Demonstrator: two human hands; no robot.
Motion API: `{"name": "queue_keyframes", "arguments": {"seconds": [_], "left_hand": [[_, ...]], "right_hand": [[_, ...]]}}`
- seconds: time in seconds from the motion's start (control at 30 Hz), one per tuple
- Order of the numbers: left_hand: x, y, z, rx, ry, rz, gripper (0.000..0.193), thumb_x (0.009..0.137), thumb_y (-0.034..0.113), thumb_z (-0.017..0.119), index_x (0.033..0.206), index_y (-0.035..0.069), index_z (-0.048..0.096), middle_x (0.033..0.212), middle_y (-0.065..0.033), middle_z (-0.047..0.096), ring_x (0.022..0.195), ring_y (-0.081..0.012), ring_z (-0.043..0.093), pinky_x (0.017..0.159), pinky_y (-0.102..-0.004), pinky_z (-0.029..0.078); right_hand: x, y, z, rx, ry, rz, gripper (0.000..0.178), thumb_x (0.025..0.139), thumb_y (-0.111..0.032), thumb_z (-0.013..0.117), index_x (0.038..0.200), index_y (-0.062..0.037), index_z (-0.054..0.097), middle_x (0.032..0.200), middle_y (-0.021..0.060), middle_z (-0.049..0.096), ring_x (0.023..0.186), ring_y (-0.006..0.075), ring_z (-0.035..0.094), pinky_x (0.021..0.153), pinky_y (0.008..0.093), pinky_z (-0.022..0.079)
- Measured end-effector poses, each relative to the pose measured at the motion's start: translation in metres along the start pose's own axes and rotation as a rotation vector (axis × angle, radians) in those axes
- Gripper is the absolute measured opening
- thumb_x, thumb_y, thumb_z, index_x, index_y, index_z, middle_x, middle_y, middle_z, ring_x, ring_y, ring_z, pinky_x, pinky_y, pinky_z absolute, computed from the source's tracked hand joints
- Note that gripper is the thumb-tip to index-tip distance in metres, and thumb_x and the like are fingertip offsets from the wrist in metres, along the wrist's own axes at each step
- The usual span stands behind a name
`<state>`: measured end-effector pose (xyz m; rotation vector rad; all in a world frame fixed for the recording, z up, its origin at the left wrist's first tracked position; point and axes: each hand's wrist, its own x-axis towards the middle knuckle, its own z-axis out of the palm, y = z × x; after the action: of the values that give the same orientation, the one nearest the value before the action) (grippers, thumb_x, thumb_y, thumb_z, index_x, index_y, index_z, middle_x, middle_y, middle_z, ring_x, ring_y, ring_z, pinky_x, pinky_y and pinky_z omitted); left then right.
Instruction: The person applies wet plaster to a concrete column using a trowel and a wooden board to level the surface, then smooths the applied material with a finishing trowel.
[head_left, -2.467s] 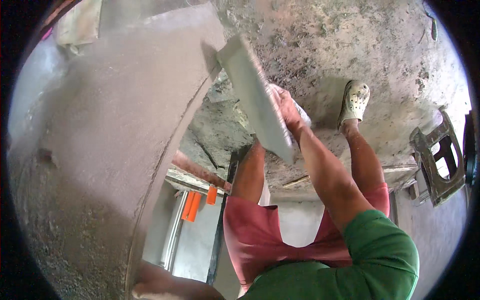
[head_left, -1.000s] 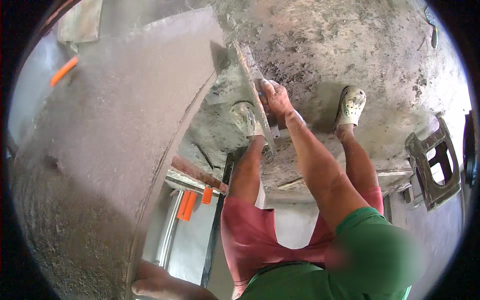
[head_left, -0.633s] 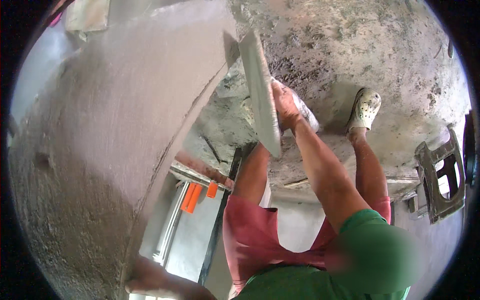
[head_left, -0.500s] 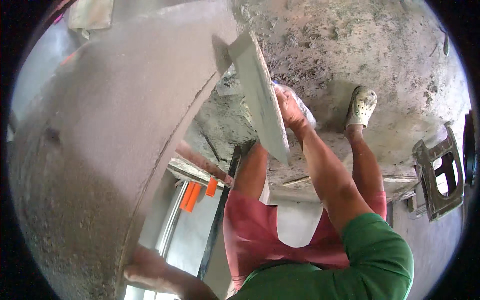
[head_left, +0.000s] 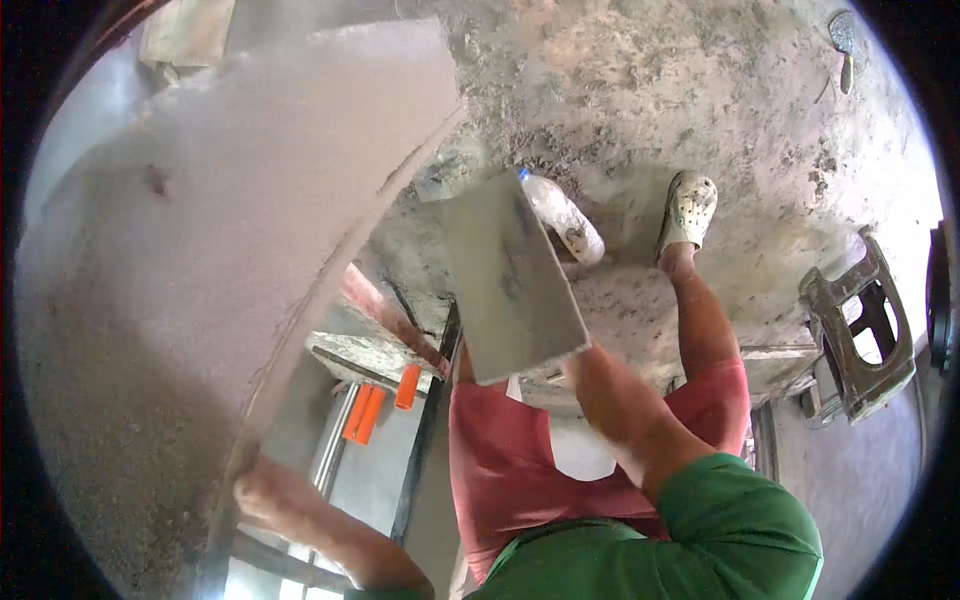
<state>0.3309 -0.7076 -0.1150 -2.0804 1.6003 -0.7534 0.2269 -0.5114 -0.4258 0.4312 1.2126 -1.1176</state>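
Observation:
A flat, rectangular grey plastering float (head_left: 515, 280) is held up by my right arm (head_left: 630, 405). The float's face is turned to view and hides my right hand behind it. Its upper left corner is a short way from the edge of the smooth, wet-looking plastered wall (head_left: 250, 170). Low on the left, my left hand (head_left: 268, 492) is at the lower edge of that wall, blurred, its fingers hard to make out. Beyond the float, a clear plastic bottle (head_left: 563, 215) with a blue cap lies on the floor.
A mud-stained plastic stool (head_left: 865, 330) stands at the right. A trowel (head_left: 843, 50) lies far right on the floor, which is spattered with mortar. Orange tubes (head_left: 366, 414) and metal rails show under the wall's edge. My right foot wears a pale clog (head_left: 690, 208).
The float has swung down toward me, away from the wall's edge, and turned its broad face into view. The bottle behind it shows more fully. My left hand has shifted slightly up and left.

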Motion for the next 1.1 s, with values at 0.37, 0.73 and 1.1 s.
{"name": "queue_keyframes", "arguments": {"seconds": [0.37,0.73,1.1], "left_hand": [[0.002,0.015,0.002,-1.296,0.104,-0.011,0.053,0.081,0.033,0.067,0.114,-0.007,0.058,0.121,-0.0188,0.058,0.112,-0.03,0.054,0.097,-0.0402,0.042],[0.008,0.001,0.01,-1.436,0.049,0.025,0.081,0.085,0.052,0.061,0.131,-0.012,0.043,0.138,-0.0244,0.044,0.125,-0.0393,0.044,0.108,-0.0495,0.034],[0.007,-0.005,0.012,-1.091,0.075,0.023,0.061,0.085,0.042,0.063,0.12,-0.007,0.052,0.126,-0.0206,0.053,0.113,-0.0316,0.053,0.096,-0.0461,0.043]], "right_hand": [[0.133,0.035,0.093,-0.007,0.082,-0.06,0.029,0.094,-0.022,0.053,0.102,0.0036,0.063,0.091,0.0061,0.064,0.085,0.0105,0.057,0.076,0.0265,0.049],[0.157,0.016,0.093,-0.057,0.112,-0.052,0.029,0.094,-0.022,0.053,0.103,0.0038,0.063,0.093,0.0065,0.064,0.086,0.0107,0.057,0.076,0.0266,0.049],[0.149,0.038,0.023,-0.002,0.111,-0.016,0.029,0.094,-0.022,0.054,0.103,0.0041,0.063,0.094,0.0069,0.064,0.088,0.0108,0.057,0.077,0.0268,0.049]]}}
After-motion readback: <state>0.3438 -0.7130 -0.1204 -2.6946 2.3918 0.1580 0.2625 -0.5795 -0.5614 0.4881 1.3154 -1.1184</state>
